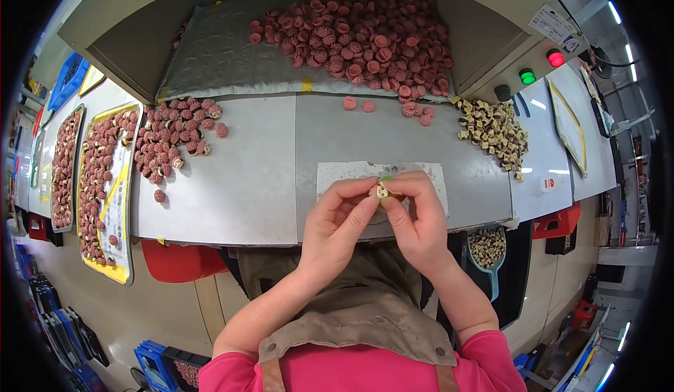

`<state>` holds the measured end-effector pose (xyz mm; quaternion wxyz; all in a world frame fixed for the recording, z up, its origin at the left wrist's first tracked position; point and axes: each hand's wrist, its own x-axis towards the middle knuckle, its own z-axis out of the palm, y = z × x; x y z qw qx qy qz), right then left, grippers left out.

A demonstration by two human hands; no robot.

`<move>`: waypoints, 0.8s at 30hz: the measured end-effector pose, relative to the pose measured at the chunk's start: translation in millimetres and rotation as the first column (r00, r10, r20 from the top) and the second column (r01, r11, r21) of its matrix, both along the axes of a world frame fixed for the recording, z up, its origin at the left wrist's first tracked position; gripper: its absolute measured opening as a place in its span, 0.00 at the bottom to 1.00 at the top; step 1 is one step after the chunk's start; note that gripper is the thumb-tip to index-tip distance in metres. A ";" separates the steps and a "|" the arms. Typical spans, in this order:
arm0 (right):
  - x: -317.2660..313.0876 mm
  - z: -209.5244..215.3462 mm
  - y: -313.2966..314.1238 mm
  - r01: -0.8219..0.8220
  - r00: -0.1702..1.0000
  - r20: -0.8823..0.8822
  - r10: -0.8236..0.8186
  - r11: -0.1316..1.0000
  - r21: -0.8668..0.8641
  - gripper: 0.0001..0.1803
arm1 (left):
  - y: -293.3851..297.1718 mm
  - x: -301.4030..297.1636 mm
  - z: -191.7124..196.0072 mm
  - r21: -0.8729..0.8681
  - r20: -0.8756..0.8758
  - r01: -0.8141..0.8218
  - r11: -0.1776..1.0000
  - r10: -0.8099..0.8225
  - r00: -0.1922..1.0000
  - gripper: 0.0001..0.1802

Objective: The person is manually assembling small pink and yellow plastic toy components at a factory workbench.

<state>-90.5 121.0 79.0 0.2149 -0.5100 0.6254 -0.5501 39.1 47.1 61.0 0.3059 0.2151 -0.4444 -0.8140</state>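
Observation:
My left hand (335, 222) and my right hand (415, 218) meet over a white board (344, 172), fingertips pinched together. Between the thumbs and forefingers sits a small cream-coloured piece (382, 191) with dark holes. A bit of bright green (387, 178) shows at the fingertips; what it belongs to cannot be made out. Beyond my hands, loose pink raspberry-shaped cups (368, 106) lie before a large heap of the same cups (365, 37). Right of them is a pile of cream pieces (495, 136) like the held one.
Pink raspberry-shaped pieces (172, 136) with dark-and-cream undersides lie left, beside filled trays (130, 202). A metal housing (484, 48) with red and green lights (527, 76) arches over the heap. A blue scoop (493, 280) of cream pieces sits below the table's right edge.

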 end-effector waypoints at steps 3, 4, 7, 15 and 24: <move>-1.9 0.7 -1.3 0.026 0.932 -0.359 -0.060 0.995 -0.100 0.11 | -9.8 1.0 0.6 0.070 -0.018 0.071 0.995 -0.070 0.997 0.17; -4.5 3.3 -1.2 0.006 0.942 -0.334 -0.027 0.998 -0.064 0.12 | -17.2 1.8 0.5 0.142 -0.040 0.149 0.979 -0.144 0.989 0.18; -11.2 11.3 1.2 -0.039 0.959 -0.281 0.039 0.999 0.005 0.15 | -20.4 5.3 1.7 0.200 -0.067 0.241 0.950 -0.232 0.970 0.21; -17.0 9.5 7.9 -0.211 0.977 0.040 0.208 0.967 0.143 0.17 | -25.6 8.4 7.5 0.191 -0.093 0.356 0.915 -0.344 0.934 0.30; -19.5 12.4 8.5 -0.248 0.966 -0.063 0.252 0.967 0.064 0.17 | -27.1 7.0 3.2 0.139 -0.088 0.428 0.893 -0.420 0.903 0.32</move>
